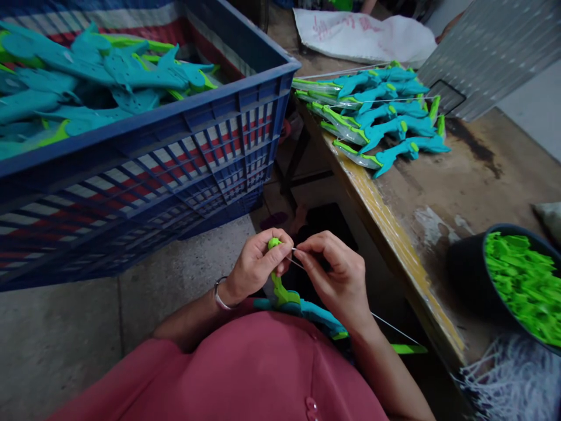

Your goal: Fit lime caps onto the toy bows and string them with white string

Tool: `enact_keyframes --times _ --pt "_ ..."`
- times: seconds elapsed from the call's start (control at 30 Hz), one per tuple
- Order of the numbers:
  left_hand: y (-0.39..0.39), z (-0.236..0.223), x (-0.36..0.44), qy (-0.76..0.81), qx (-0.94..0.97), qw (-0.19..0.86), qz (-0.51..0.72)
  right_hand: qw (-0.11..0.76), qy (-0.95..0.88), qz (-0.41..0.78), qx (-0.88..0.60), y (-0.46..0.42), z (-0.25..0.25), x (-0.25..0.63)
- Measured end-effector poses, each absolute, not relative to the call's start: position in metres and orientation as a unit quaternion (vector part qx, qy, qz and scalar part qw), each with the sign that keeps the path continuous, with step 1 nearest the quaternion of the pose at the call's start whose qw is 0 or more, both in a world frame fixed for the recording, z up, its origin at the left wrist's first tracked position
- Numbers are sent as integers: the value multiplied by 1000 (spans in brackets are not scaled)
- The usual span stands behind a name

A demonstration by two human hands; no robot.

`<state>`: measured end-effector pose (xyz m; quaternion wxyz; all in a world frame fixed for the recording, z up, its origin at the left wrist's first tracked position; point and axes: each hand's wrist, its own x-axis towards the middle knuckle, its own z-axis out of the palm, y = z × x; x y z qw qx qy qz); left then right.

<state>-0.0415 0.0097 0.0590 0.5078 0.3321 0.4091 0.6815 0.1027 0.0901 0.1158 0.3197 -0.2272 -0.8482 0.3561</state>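
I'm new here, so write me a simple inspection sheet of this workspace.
Surface: brown table, with dark and pale stains.
Job's things: green-and-teal piece and white string at the hands; similar pieces lined up on the table; more in the blue crate.
Clutter: dark bucket of green parts, loose white strands, white sack.
Grippers: bare hands; left holds the piece's green end, right pinches the string.
Cables: nothing seen.
Surroundings: grey floor, ribbed panel.
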Motion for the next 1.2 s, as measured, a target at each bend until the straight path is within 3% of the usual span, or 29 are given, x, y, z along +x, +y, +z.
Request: enact_keyframes --times 0.53,0.7,0.83,0.97,1.2 --pt "29 45 -45 340 280 552 708 191 -918 239 -251 70 111 135" --pt "53 54 -88 279 273 497 775 210 -926 233 -208 57 115 130" --pt "72 60 -126 261 187 425 846 226 -944 113 -211 57 100 120" --pt "90 64 -134 228 98 397 884 178 -960 -41 -212 82 74 98" --pt "109 65 -109 224 161 332 902 94 -966 -98 -218 153 65 72"
